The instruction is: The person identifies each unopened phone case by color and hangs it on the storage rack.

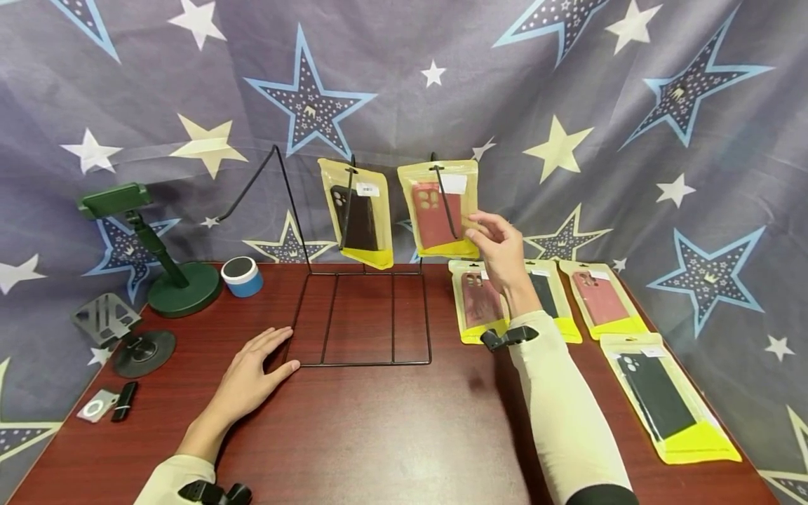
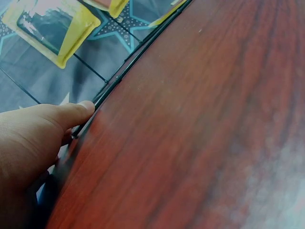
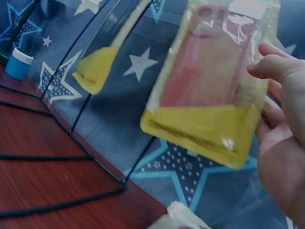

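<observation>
A black wire display rack (image 1: 325, 319) stands on the table, its prongs rising at the back. My left hand (image 1: 252, 375) rests at the front left corner of its base, fingers extended and thumb touching the wire (image 2: 102, 95). A pouch with a pink phone case (image 1: 435, 210) hangs on the right prong. At its right edge, my right hand (image 1: 501, 252) pinches the pouch between thumb and fingers; the thumb (image 3: 267, 67) lies in front of the film. On the middle prong hangs a pouch with a black phone case (image 1: 360, 214). The left prong (image 1: 246, 184) bears nothing.
Several pouched phone cases lie at the right, including a dark one (image 1: 659, 393) and a pink one (image 1: 602, 298). At the left stand a green phone stand (image 1: 183, 287), a blue-and-white jar (image 1: 243, 278) and a grey stand (image 1: 142, 351). A starred curtain (image 1: 404, 126) hangs behind.
</observation>
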Motion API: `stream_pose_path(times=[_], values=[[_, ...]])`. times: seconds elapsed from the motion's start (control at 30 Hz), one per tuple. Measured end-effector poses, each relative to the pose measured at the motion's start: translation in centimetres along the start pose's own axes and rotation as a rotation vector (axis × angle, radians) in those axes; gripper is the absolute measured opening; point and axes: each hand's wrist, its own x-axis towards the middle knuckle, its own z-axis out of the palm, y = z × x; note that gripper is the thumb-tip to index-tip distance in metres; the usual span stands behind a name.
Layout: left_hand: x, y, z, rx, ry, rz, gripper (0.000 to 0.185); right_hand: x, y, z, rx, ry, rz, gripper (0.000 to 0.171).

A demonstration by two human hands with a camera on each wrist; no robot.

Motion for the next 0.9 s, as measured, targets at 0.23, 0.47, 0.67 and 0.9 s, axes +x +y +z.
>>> stream_pose_path(times=[0.23,0.47,0.67,0.9], values=[[0.2,0.1,0.2,0.0,-0.003,-0.004,0.064,-1.4,-0.3,-3.3,0.072,-0.069,-0.034,0.029],[0.2,0.2,0.2,-0.006,-0.011,-0.009,0.064,-4.1,-2.2,-6.8,0.01,-0.108,-0.005,0.032],[0.1,0.3,0.0,-0.006,-0.013,-0.01,0.064,-7.3,-5.0,-10.4,-0.123,-0.178,0.044,0.038],[0.0,0.1,-0.2,-0.007,-0.015,-0.011,0.064,-11.6,-8.7,-15.4,-0.446,-0.2,0.119,0.039]])
